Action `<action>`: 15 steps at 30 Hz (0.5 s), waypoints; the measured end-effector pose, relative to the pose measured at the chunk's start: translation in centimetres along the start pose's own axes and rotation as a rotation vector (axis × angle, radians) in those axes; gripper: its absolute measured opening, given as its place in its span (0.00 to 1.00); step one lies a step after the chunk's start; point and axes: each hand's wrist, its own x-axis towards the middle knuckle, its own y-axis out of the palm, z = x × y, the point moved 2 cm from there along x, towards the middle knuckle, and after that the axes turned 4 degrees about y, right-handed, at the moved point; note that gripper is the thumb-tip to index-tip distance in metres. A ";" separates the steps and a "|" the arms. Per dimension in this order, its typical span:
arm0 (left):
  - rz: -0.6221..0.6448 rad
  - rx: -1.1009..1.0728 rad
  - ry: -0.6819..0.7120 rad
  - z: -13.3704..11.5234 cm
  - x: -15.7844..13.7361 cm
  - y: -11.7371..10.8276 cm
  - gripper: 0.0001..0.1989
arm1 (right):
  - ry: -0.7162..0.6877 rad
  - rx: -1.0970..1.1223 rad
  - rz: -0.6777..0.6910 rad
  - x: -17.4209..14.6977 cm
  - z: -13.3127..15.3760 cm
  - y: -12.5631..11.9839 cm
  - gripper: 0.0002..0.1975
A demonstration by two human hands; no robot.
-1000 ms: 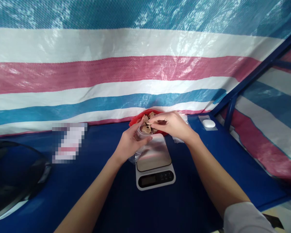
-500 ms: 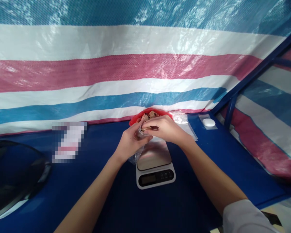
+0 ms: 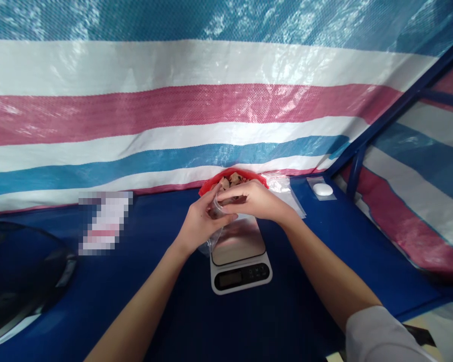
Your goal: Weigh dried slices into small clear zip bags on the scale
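Observation:
My left hand [image 3: 200,221] is closed around a clear plastic bag [image 3: 210,245], its rounded mouth held up beside the fingers. My right hand [image 3: 249,198] is at that mouth with thumb and fingers curled inward. What sits between them is mostly hidden, though something brownish shows there. Just behind the hands lies an open red bag [image 3: 262,177] of pale, dark-edged dried pieces [image 3: 236,178] that look like mushroom slices. Under the hands stands a white kitchen scale [image 3: 241,246] with a metal plate. Its display looks dark.
Clear zip bags [image 3: 287,193] lie right of the red bag, and a small packet with a white oval object [image 3: 322,189] is farther right. At left are a blurred-out paper [image 3: 105,221] and a dark round object [image 3: 26,276]. Striped sheeting [image 3: 173,110] rises behind the blue table [image 3: 154,201].
The dark piece seen between my right fingers is less visible now. Both hands stay at the bag's mouth, and the whole view has shifted slightly.

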 end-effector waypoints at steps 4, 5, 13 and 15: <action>-0.016 0.030 0.021 0.0 0.0 -0.1 0.37 | -0.012 0.249 -0.011 -0.2 -0.5 0.0 0.10; -0.019 0.044 0.024 0.1 0.0 -0.2 0.37 | -0.018 0.310 -0.004 -0.3 -0.6 0.0 0.10; -0.043 0.064 -0.006 0.8 0.0 -0.5 0.39 | 0.027 0.273 0.023 -0.3 -0.2 -0.3 0.08; -0.011 -0.004 -0.055 0.7 0.1 -1.0 0.40 | 0.008 0.224 -0.005 -0.2 -0.4 -0.4 0.07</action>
